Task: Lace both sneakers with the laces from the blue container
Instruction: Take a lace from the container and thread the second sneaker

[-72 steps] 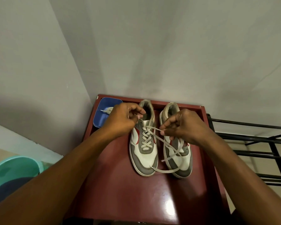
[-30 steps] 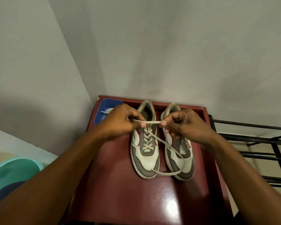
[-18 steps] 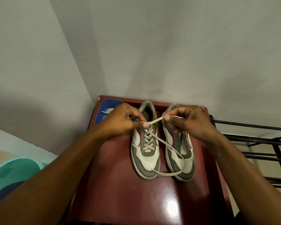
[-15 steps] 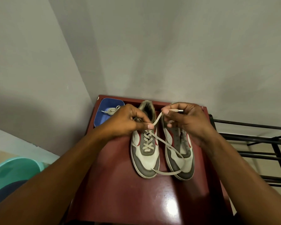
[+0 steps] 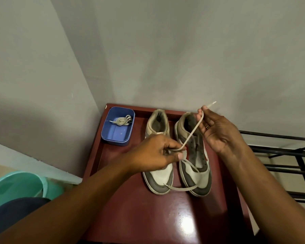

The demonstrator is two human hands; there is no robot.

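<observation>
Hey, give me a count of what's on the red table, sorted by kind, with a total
Sneakers: 2, the left sneaker and the right sneaker
Laces: 2, the lace being threaded and the bundled lace in the container
Blue container: 1
Total: 5

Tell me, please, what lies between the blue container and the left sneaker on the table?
Nothing: in the head view, only a bare strip of the red table separates the blue container from the left sneaker. The left hand hovers nearer, over that sneaker's middle.
</observation>
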